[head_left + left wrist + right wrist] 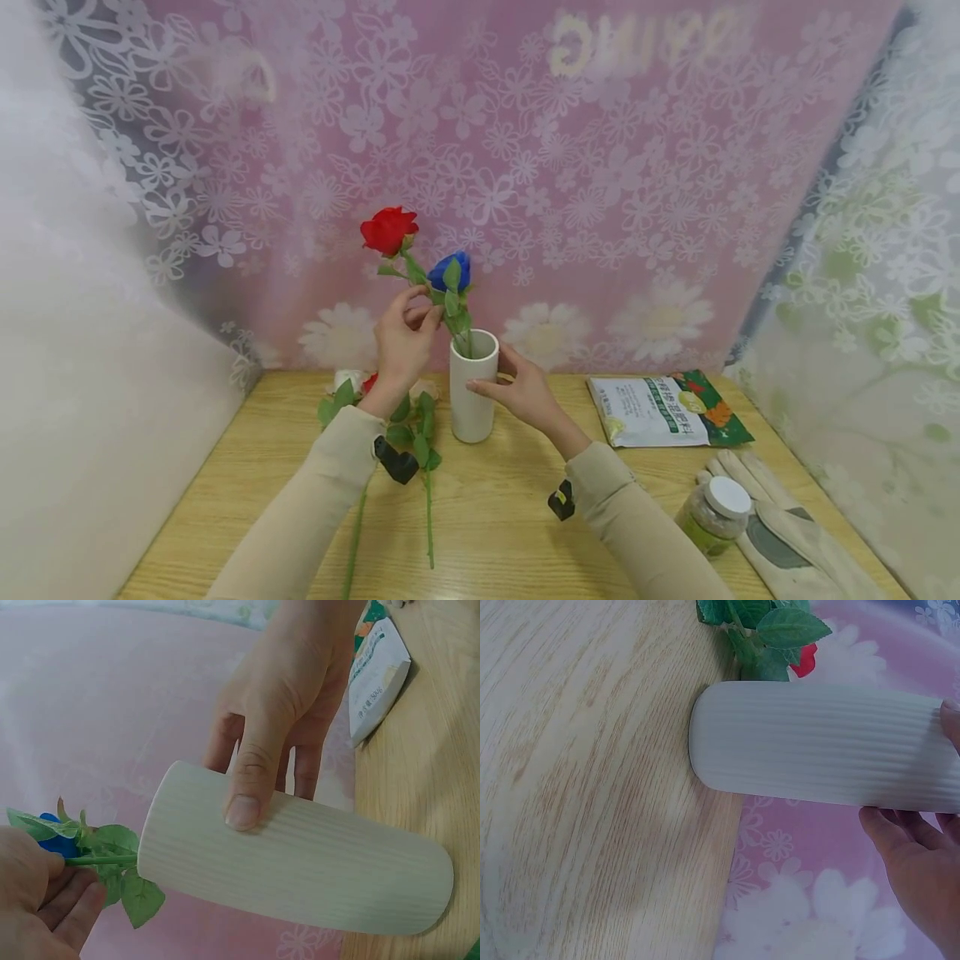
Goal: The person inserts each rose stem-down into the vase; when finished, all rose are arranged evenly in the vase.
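Wood-grain surface, pink floral backdrop behind, pale side panels. Vase stands upright mid-surface: right hand grips it, left hand pinches a stem above its mouth; red rose, blue rose up top. Bag, jar, gloves right; more roses left.

On the fertilizer bag stands a column of Chinese characters, which ends with 肥料; the ones above it are less clear. In the left wrist view, the same bag shows small print with "500g". On the pink curtain, high up, there are pale, blurred letters; one looks like G, the others I cannot read surely.
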